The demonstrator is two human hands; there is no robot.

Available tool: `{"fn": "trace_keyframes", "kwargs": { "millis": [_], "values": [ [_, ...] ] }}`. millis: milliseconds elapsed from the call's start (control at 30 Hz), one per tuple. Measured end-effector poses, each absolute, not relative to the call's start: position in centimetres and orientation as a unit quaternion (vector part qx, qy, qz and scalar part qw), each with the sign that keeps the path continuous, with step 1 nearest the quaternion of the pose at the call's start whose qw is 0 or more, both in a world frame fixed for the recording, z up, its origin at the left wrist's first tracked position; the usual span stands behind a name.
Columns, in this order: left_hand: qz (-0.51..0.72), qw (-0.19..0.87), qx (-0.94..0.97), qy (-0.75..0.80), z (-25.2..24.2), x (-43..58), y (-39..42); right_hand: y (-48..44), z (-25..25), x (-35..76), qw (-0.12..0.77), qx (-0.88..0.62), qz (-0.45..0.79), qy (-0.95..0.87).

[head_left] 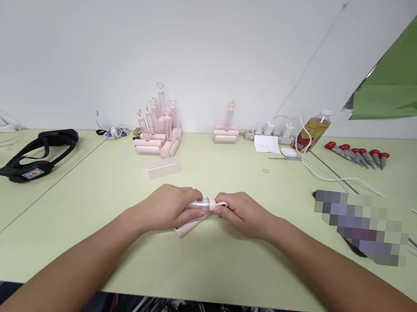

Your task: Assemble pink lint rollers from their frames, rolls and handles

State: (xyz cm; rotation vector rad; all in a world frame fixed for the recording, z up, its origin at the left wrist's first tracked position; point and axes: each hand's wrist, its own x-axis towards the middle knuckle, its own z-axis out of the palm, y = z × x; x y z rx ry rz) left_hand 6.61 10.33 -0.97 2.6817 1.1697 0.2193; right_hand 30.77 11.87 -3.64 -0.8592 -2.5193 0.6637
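In the middle of the table, my left hand (173,205) is wrapped round a clear tube (199,204) that lies on its side. The tube's pink cap (212,205) points right and ends in a pale loop handle (222,204). My right hand (241,213) pinches that loop between thumb and fingers. Beneath my left hand lies a long pink piece (187,227), partly hidden by the hand; I cannot tell whether it joins the tube. Just behind my hands rests a translucent pink box-shaped cover (164,168).
Pink pieces and loop-topped tubes (157,126) cluster by the wall, with another set (227,128) to their right. Further right are a power strip (270,135), a drink bottle (311,129), cables and red-handled tools (357,154). A black headset (39,155) sits left. A blurred object (361,229) lies right.
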Motion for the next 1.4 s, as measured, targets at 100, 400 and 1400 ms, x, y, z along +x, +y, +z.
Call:
{"fn": "trace_keyframes", "kwargs": {
  "millis": [100,400,1400],
  "values": [
    [0.061,0.092,0.912,0.394,-0.7,6.8,10.0,11.6,-3.5,30.7,0.182,-0.304,0.206,-0.912],
    [0.052,0.055,0.923,0.376,-0.8,6.9,9.6,11.4,-4.2,30.7,0.203,-0.251,0.116,-0.939],
    [0.365,0.206,0.815,0.401,-1.4,6.1,10.2,10.9,-3.2,30.7,0.286,-0.347,0.239,-0.861]
  ]
}}
